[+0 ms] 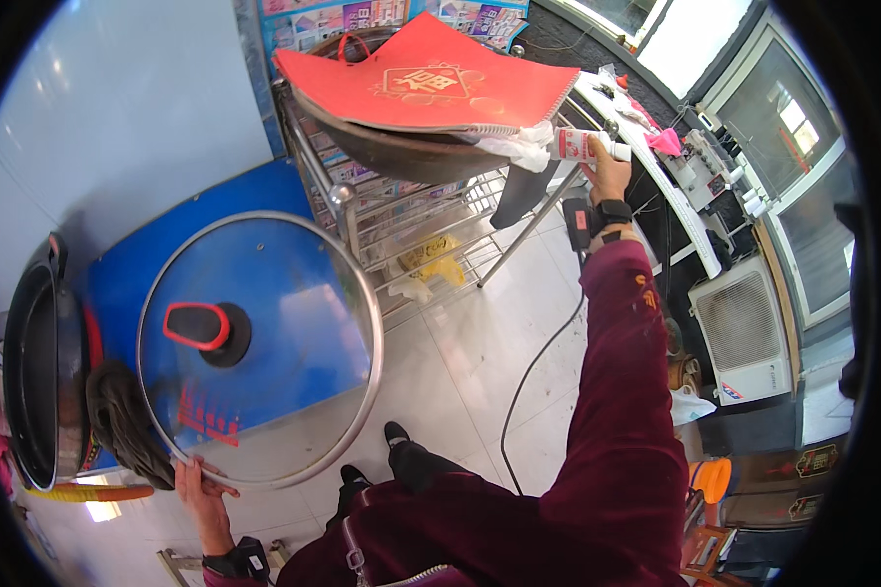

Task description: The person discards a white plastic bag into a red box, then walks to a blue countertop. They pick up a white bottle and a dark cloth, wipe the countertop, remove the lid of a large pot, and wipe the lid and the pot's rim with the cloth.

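My left hand (pixel 204 493) grips the metal rim of a large glass pan lid (pixel 286 323) with a red and black knob, at the lower left. Behind the lid is a blue surface (pixel 213 191). My right hand (pixel 608 170) is closed around a white bottle (pixel 578 145) with a white cap and a red printed label. The bottle is beside crumpled white tissue or plastic (pixel 520 144) at the edge of a big dark bowl (pixel 389 150). A red spiral-bound sheet or calendar (pixel 426 81) with gold print lies across that bowl.
The bowl rests on a metal wire rack (pixel 343 197), with a yellow plastic bag (pixel 434 258) lower down. A dark pan (pixel 37 367) and dark cloth (pixel 125 418) are at far left. To the right are a white table (pixel 657 158) with a sewing machine and an air-conditioner unit (pixel 745 330).
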Available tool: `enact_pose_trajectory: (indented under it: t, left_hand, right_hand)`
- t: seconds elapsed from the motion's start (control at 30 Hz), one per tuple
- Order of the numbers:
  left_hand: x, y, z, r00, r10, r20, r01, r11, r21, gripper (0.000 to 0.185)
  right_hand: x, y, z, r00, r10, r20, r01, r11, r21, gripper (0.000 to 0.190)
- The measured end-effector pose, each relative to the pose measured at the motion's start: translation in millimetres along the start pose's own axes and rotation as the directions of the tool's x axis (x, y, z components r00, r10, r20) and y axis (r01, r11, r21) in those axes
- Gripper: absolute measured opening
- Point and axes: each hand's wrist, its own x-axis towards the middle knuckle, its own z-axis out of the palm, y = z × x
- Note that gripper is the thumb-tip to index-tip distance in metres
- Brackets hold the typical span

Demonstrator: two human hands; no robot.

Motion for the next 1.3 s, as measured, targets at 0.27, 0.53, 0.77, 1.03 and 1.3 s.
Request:
enact_pose_trajectory:
  t: [0.27, 0.53, 0.77, 1.03, 1.3]
  left_hand:
    - [2, -10, -6, 0.999, 0.019, -0.042, -0.017, 0.998, 0.052, 0.021]
    - [3, -9, -9, 0.993, 0.039, -0.108, -0.028, 0.995, 0.097, 0.021]
    - [-3, 0, 2, 0.995, 0.012, -0.102, -0.005, 0.997, 0.073, 0.008]
    - [-1, -1, 0, 0.999, 0.005, -0.031, -0.002, 0.996, 0.086, 0.012]
    - [1, -6, 0, 0.993, 0.072, -0.094, -0.063, 0.994, 0.088, 0.014]
  right_hand:
    - [46, 60, 30, 0.995, 0.093, -0.044, -0.092, 0.995, 0.034, 0.028]
    - [58, 80, 45, 0.989, 0.093, 0.116, -0.088, 0.995, -0.05, 0.035]
    - [77, 96, 23, 0.907, 0.412, 0.09, -0.404, 0.91, -0.09, 0.038]
    - [89, 101, 36, 0.982, 0.185, 0.034, -0.161, 0.92, -0.358, 0.056]
    - [109, 109, 40, 0.997, 0.058, 0.058, 0.011, 0.61, -0.792, 0.081]
